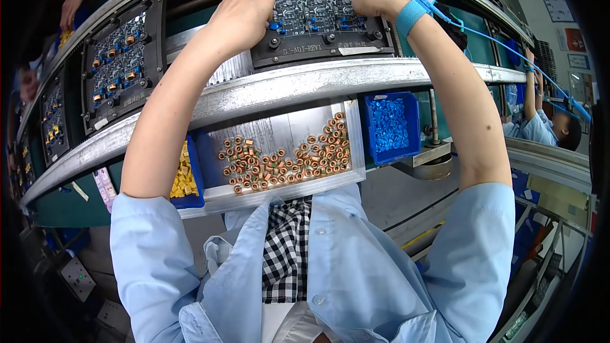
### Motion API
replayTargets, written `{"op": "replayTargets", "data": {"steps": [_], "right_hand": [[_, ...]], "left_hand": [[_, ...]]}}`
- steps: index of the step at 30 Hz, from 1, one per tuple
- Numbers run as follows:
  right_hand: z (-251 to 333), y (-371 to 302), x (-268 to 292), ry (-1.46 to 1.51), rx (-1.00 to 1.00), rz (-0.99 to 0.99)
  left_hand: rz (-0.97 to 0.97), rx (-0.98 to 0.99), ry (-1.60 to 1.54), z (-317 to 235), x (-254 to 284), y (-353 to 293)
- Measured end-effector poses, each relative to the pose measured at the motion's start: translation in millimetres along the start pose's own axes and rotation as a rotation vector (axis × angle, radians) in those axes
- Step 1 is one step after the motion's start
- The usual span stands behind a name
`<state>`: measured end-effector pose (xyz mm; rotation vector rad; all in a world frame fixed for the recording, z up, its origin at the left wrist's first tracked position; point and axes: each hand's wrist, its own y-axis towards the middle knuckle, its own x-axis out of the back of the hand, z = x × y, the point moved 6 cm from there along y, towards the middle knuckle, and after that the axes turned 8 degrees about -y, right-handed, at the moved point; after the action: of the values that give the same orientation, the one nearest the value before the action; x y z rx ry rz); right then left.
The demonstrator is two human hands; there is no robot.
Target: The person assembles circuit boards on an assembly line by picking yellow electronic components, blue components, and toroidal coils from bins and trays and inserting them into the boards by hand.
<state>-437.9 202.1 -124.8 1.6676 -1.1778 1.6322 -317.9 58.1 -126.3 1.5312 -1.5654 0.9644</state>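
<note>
A panel of circuit boards [311,5] with small blue components lies in a black carrier frame [292,57] on the conveyor. My left hand [244,18] is closed at the panel's left edge, its fingertips beside a small blue component [276,26]. At the panel's right edge my right hand [380,0] is also closed, with a blue wrist strap [412,16] and cord on that wrist. What either hand pinches, if anything, is hidden. Nearer to me, a metal tray [279,121] holds many copper ring coils [267,165].
A blue bin of blue parts [389,124] sits right of the tray, and a bin of yellow parts [184,178] left of it. The conveyor's metal rail [305,87] runs under my forearms. Another carrier with boards [121,57] lies left. Other people [546,124] work at both sides.
</note>
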Motion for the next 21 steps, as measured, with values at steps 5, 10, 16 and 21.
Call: {"op": "replayTargets", "data": {"steps": [5,10,16,21], "right_hand": [[1,-8,4,-0.023,-0.006,-0.055],[3,-5,0,-0.078,-0.012,-0.024],[23,-18,9,-0.311,0.064,0.066],[21,-27,1,-0.386,0.174,-0.209]], "left_hand": [[-0.018,0.003,-0.048,2,3,-2],[-0.085,-0.014,-0.107,2,5,-2],[-0.171,-0.025,-0.213,6,8,-4],[-0.201,-0.022,-0.265,8,19,-5]]}}
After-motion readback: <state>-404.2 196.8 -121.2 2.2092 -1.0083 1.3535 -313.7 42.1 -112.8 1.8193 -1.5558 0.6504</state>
